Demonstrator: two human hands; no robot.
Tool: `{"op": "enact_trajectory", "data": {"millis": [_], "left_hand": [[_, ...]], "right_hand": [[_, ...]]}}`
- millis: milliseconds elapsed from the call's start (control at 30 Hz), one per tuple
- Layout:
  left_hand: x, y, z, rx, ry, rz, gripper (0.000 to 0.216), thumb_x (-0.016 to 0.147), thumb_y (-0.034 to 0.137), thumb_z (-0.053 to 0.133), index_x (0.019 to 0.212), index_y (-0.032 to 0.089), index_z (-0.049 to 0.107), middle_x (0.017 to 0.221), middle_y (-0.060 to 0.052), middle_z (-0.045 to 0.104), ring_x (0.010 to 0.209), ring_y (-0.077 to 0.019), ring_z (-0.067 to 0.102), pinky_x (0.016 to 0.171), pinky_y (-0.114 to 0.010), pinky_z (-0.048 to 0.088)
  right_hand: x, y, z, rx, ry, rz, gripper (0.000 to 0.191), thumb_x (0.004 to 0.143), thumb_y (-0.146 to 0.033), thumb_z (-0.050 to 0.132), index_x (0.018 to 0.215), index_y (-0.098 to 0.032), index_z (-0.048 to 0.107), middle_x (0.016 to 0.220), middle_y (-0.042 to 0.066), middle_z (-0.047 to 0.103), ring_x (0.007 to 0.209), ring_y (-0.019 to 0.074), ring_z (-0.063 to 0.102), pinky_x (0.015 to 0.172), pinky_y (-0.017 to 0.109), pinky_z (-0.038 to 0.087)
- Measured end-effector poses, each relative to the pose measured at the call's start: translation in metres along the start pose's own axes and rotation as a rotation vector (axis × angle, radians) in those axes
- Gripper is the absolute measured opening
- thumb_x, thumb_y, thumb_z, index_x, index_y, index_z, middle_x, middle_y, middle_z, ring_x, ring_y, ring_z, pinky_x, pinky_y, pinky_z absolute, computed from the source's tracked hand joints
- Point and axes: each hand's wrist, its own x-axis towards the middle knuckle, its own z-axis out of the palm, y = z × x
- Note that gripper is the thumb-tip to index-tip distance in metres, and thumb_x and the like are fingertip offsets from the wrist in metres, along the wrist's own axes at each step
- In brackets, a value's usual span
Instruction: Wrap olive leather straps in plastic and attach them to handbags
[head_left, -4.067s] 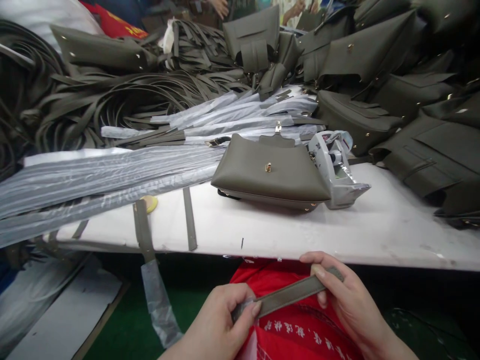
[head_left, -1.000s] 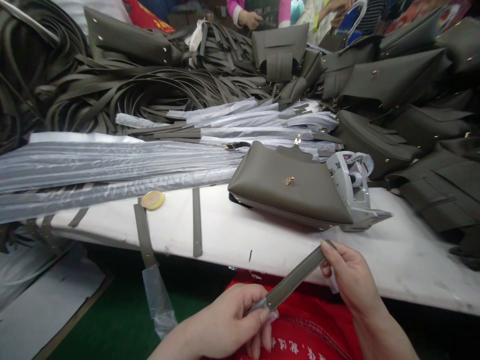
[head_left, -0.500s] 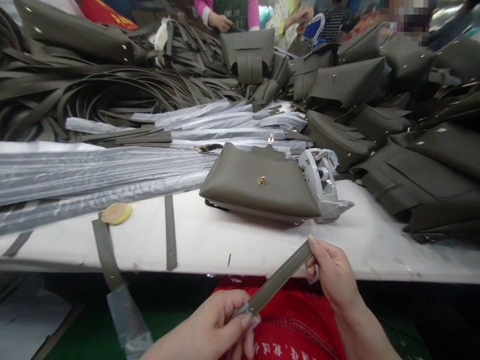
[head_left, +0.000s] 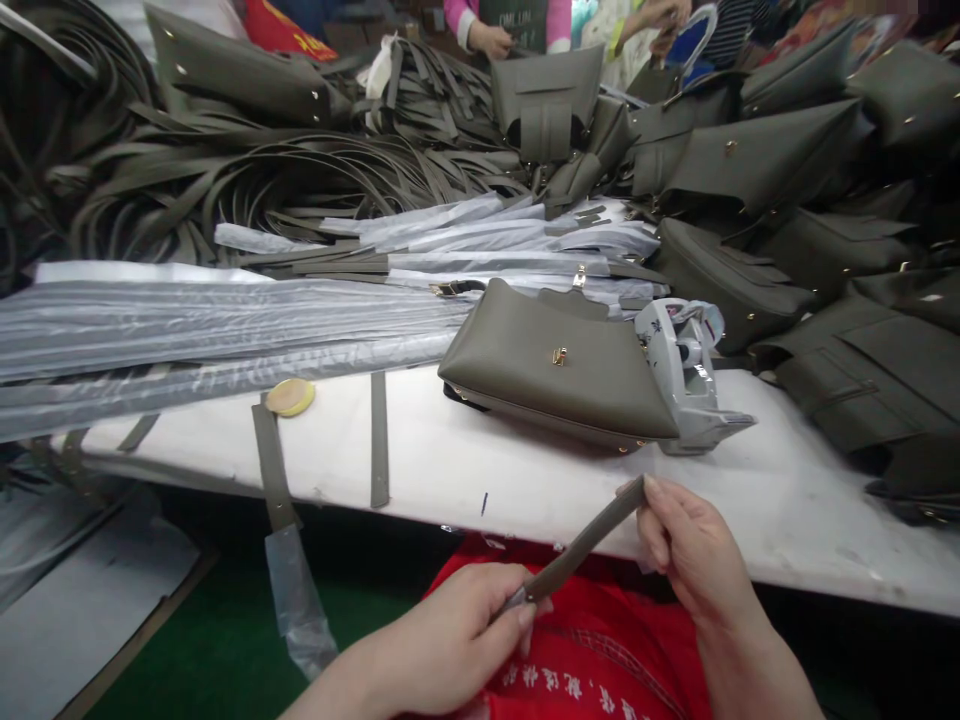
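A short olive-grey leather strap (head_left: 581, 545) runs between both my hands, just below the table's front edge. My left hand (head_left: 450, 640) pinches its lower end, where a bit of clear plastic wrap shows. My right hand (head_left: 690, 550) grips its upper end with closed fingers. Behind them on the white table (head_left: 787, 500) lies an olive handbag (head_left: 555, 375) with a gold clasp, and a grey tape dispenser (head_left: 686, 370) sits against its right side.
Plastic-wrapped straps (head_left: 187, 325) are stacked at left, loose straps (head_left: 262, 190) heaped behind. Several olive bags (head_left: 825, 240) pile up at right. Two straps (head_left: 377, 440) hang over the front edge, near a yellow disc (head_left: 290, 397). Other people's hands (head_left: 491, 38) work at the far side.
The strap has been tilted up on its right end and rotated between my hands. The view has swung slightly; the things on the table have not moved.
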Motion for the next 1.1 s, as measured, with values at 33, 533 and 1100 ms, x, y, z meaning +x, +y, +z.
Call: {"op": "enact_trajectory", "data": {"millis": [33,533,1100], "left_hand": [[0.000,0.000,0.002,0.189,0.081,0.045,0.024,0.099,0.025,0.037,0.095,0.019,0.060,0.092,-0.006,0.068,0.082,-0.0190,0.064,0.077,-0.032,0.052],[-0.002,-0.011,0.001,0.872,0.657,0.280,0.056,0.081,0.006,0.045,0.136,0.014,0.041,0.104,-0.012,0.068,0.089,-0.0254,0.067,0.077,-0.039,0.059],[0.004,0.017,-0.031,0.403,0.460,0.205,0.033,0.090,0.018,0.050,0.124,0.019,0.050,0.115,-0.011,0.065,0.102,-0.0242,0.064,0.093,-0.040,0.054]], "right_hand": [[-0.002,-0.002,-0.001,0.058,-0.060,0.029,0.039,0.086,-0.053,0.067,0.071,-0.017,0.061,0.037,-0.007,0.042,0.033,0.0052,0.032,0.037,0.017,0.028],[-0.022,-0.022,-0.012,-0.041,-0.210,0.003,0.031,0.084,-0.045,0.070,0.102,-0.021,0.063,0.060,-0.001,0.059,0.057,0.0144,0.048,0.057,0.026,0.037],[-0.015,-0.058,-0.010,-0.094,-0.149,-0.067,0.038,0.080,-0.050,0.073,0.098,-0.019,0.064,0.057,-0.001,0.059,0.054,0.0130,0.049,0.053,0.024,0.037]]}}
